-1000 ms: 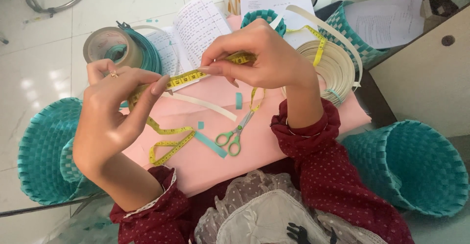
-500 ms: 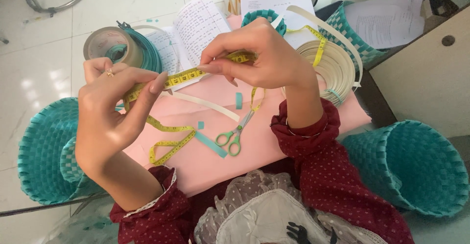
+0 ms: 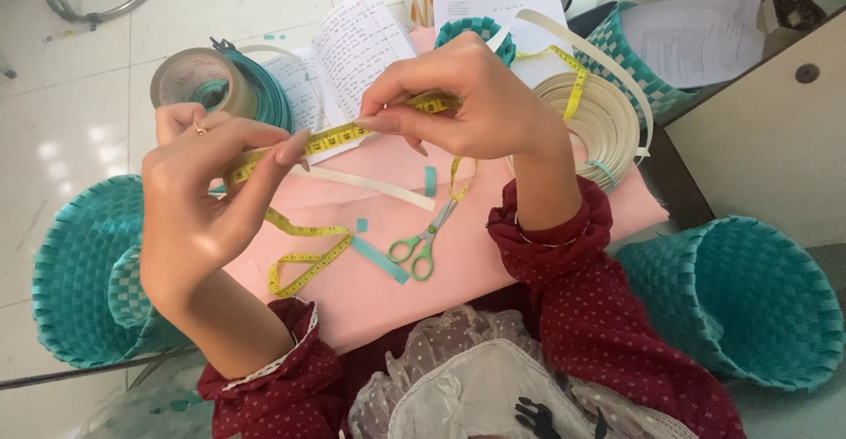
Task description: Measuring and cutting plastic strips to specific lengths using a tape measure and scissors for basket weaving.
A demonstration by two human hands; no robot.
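Head view, going left to right: a teal woven plastic basket sits on its side at the far left, with a roll of teal strapping band further up. Next comes the left hand, thumb and fingers pinching one end of a yellow flexible measuring tape. That tape is stretched taut across to the right hand, which pinches it between thumb and fingertips, other fingers curled in. Its loose end loops down onto the pink table surface. Under the tape lie a cream flat strip, a handwritten notebook and green-handled scissors. Further right is a coil of cream strapping band, then another teal woven basket on its side.
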